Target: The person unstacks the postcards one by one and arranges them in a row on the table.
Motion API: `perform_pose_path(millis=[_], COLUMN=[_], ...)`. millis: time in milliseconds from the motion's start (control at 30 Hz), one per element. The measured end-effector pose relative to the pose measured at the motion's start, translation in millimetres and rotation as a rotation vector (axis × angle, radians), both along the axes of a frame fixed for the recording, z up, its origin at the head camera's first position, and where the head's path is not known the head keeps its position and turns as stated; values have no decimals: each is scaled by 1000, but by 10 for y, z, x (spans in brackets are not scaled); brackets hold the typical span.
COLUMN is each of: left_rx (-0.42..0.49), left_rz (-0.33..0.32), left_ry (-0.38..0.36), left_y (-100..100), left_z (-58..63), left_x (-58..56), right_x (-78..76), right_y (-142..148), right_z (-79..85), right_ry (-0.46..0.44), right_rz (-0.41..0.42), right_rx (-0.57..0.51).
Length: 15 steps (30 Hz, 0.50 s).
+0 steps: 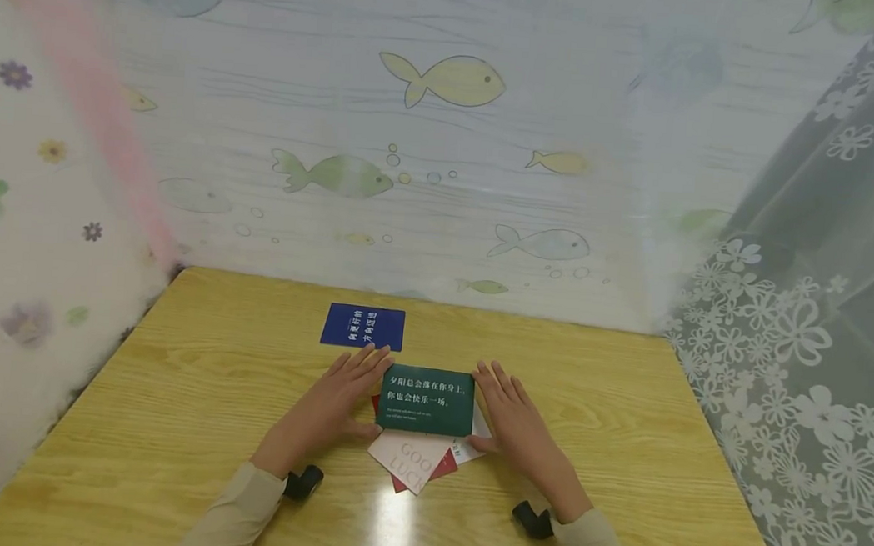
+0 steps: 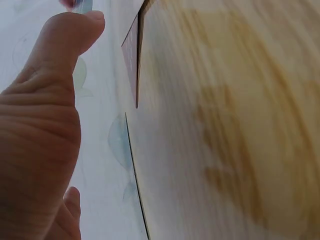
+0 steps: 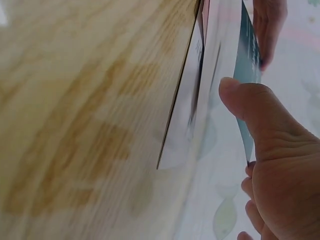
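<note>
A dark green card [image 1: 427, 400] with white Chinese writing is held level between two hands. My left hand [image 1: 335, 404] grips its left end, fingers at the far corner and thumb at the near one. The right hand [image 1: 514, 420] grips the right end in the same way. In the right wrist view the green card [image 3: 245, 75] is raised above the cards below it, with the thumb [image 3: 250, 100] at its near edge. Under it lie a pale pink "GOOD LUCK" card [image 1: 409, 463], a red card [image 1: 443, 465] and a white card [image 1: 465, 452], overlapping and partly hidden.
A dark blue card [image 1: 363, 327] with white writing lies farther back on the wood-grain table [image 1: 174, 390]. Fish-patterned cloth [image 1: 442, 181] hangs behind the table, and a lace curtain [image 1: 811, 413] hangs along its right side. Each wrist wears a black device [image 1: 304, 483].
</note>
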<state>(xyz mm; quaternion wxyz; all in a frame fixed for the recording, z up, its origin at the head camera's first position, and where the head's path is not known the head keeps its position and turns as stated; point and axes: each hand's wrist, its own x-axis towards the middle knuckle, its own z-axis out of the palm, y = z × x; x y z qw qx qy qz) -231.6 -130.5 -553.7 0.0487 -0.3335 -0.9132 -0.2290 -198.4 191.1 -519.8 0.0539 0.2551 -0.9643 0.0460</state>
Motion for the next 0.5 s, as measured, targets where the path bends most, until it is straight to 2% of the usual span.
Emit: perform_pose_path(millis=[500], left_rx=[56], left_rz=[31], left_ry=[-60], left_y=[29], left_z=[21], left_x=[-115], right_x=[-176], right_y=[43], right_z=[34], right_ry=[-105], right_rz=[0], right_rx=[-54])
